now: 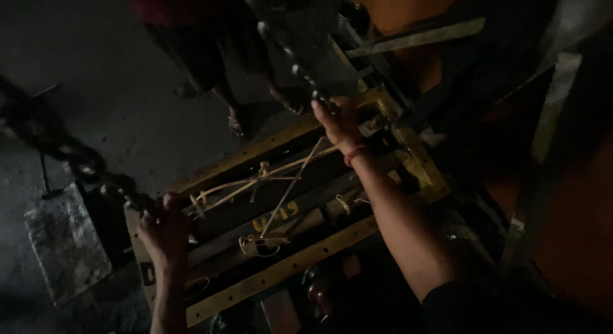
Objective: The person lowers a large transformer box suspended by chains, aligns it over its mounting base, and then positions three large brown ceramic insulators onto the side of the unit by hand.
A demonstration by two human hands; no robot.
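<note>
The left hand (165, 227) is closed around the lower end of a heavy dark chain (60, 149) that runs up and away to the left from its fingers. The right hand (338, 120) grips a second chain (295, 59) rising steeply above it. Both meet the yellow metal frame (287, 264), the hands well apart at opposite corners.

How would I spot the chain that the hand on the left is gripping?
Find the yellow-edged metal frame lying across the middle of the dim floor. At its left corner the left hand closes its fingers on a heavy dark chain rising to the upper left. Unlike the chain by the right hand, it crosses bare grey floor.
</note>
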